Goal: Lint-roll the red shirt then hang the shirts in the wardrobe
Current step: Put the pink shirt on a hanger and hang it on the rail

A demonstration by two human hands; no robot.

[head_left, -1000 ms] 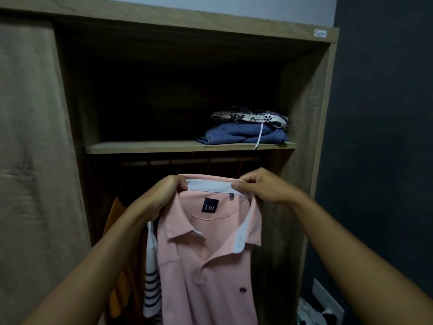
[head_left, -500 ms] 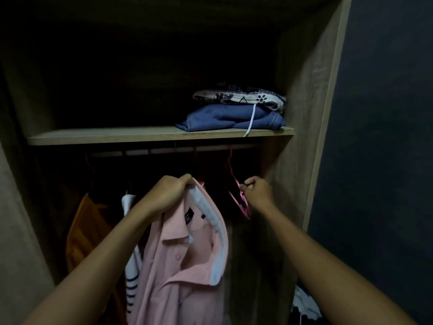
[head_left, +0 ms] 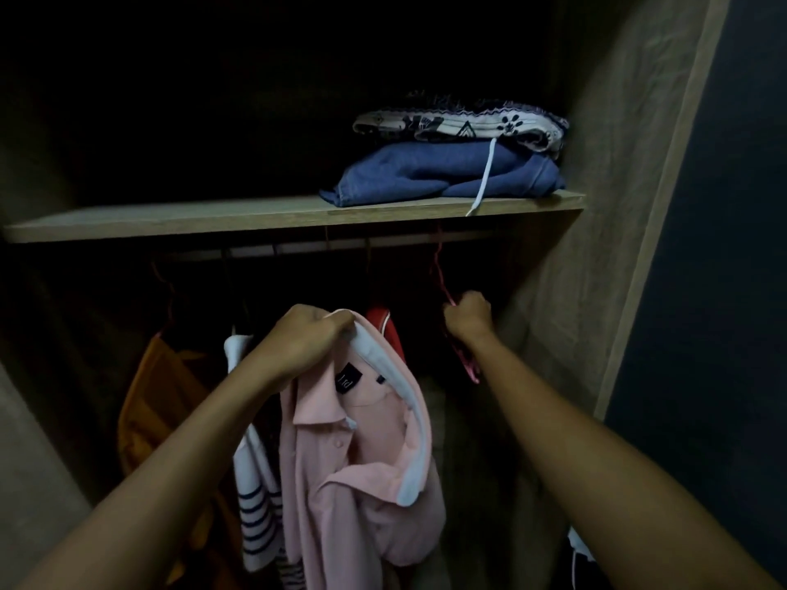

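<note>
Left hand has the pink shirt bunched by the collar at the wardrobe; right hand is clenched on a pink hanger. One-handed threading could drop the shirt, or snag the hook on the rail.

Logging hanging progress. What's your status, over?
Left hand shut on pink shirt collar. Right hand shut on pink hanger, still hooked on rail. Nothing blocking.
</note>
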